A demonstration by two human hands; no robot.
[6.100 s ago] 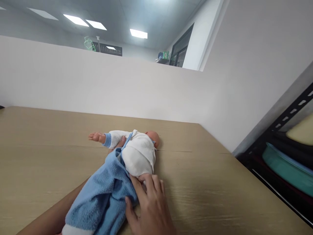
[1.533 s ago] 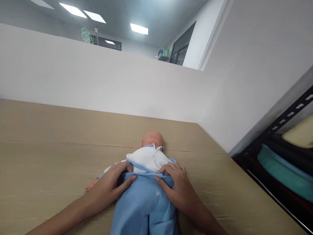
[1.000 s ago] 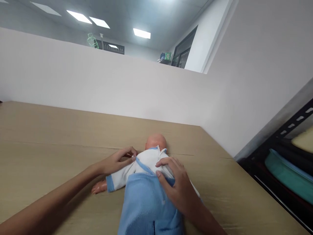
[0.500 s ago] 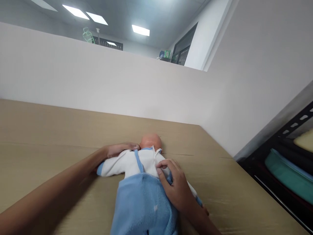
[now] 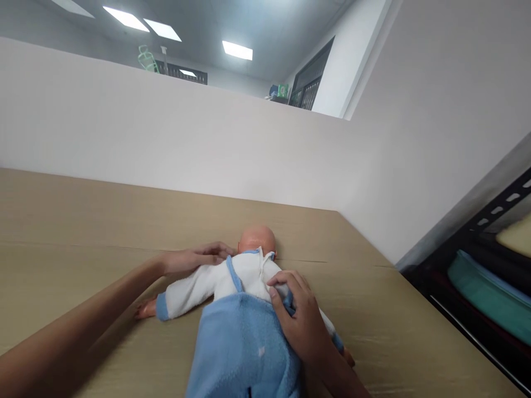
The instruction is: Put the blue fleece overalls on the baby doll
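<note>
A baby doll (image 5: 244, 331) lies face down on the tabletop, its bald head pointing away from me. It wears a white top (image 5: 248, 271) with an opening down the back and blue fleece overalls (image 5: 240, 337). One blue strap (image 5: 235, 275) crosses the left side of its back. My left hand (image 5: 207, 257) rests by the doll's left shoulder and neck, fingers stretched out, holding nothing. My right hand (image 5: 298, 315) lies over the right side of its back, thumb and forefinger pinched at the white cloth near the other strap. That strap is partly hidden under my hand.
The brown tabletop (image 5: 103, 215) meets a white partition (image 5: 186, 143) at the back. At the right, beyond the table edge, a black slotted metal rack (image 5: 489, 218) holds folded cloths, one of them teal (image 5: 489, 293).
My left hand has lifted and pulled slightly back from the doll's neck. The doll's left arm has swung down, and its hand now shows. My right hand stays almost still.
</note>
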